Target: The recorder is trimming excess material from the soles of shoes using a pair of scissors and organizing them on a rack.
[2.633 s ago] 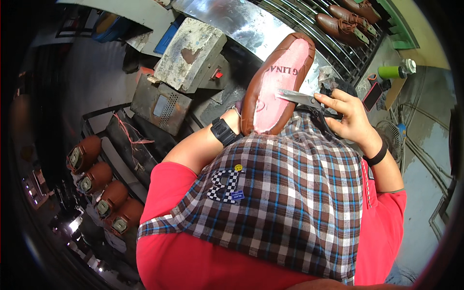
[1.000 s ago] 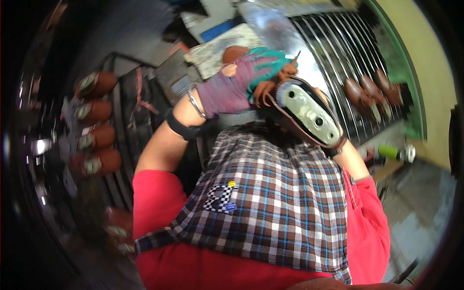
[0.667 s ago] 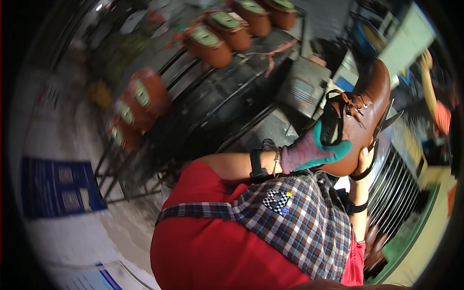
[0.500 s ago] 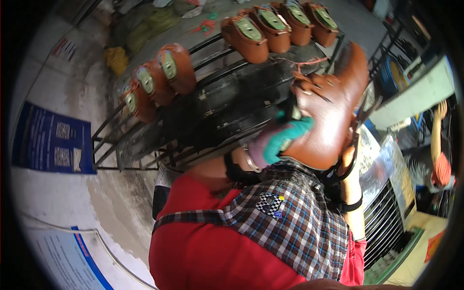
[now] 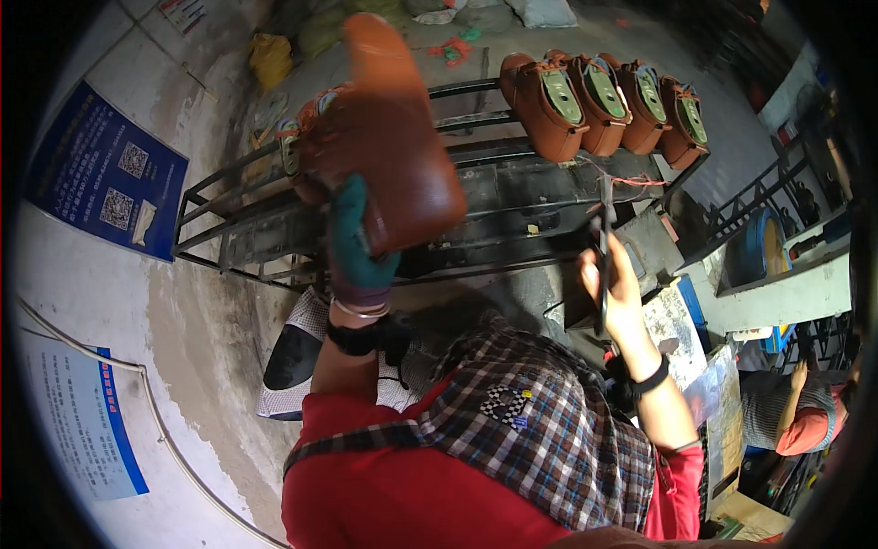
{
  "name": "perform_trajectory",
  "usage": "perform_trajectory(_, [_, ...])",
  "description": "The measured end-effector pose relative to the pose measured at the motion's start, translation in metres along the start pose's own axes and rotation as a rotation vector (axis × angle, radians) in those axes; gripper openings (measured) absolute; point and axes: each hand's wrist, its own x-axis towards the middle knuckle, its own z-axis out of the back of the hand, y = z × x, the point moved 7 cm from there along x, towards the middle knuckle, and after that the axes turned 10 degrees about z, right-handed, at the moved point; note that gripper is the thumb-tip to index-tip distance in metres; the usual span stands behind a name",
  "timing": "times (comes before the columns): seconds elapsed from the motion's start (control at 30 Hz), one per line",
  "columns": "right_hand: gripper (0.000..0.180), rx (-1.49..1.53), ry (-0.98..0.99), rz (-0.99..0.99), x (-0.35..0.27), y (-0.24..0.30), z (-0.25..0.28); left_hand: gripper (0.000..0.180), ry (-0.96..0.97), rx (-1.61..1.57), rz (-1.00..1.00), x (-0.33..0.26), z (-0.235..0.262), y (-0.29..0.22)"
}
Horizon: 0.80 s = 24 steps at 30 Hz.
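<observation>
A brown leather shoe, blurred by motion, is held up over the left part of the black metal rack. My left hand, in a teal and purple glove, grips its lower left side, and the toe points away from me. My bare right hand is apart from the shoe, closed round dark scissors whose tips point away from me. Behind the held shoe, other shoes on the left of the rack are mostly hidden.
Several brown shoes with green lasts stand in a row on the rack's right end. Pink string lies near them. A blue poster hangs on the left wall. Another person is at the far right, near a pale machine.
My left hand has carried the shoe leftward, away from my right hand and over the left shoes. My right hand and the scissors have come away from the shoe. The view has shifted.
</observation>
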Motion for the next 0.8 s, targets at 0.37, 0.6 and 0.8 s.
perform_trajectory(0.37, [0.089, -0.664, 0.336, 0.198, 0.257, 0.044, -0.221, 0.062, -0.601, -0.812, 0.258, -0.038, 0.108, 0.030])
perform_trajectory(0.6, [0.092, -1.031, 0.649, -0.083, 0.303, -0.012, -0.302, 0.050, -0.548, -0.294, 0.123, -0.045, 0.123, 0.045])
perform_trajectory(0.8, [0.079, -0.992, 0.526, -0.002, 0.322, -0.022, -0.261, 0.045, -0.341, -0.829, 0.318, -0.007, 0.080, 0.043])
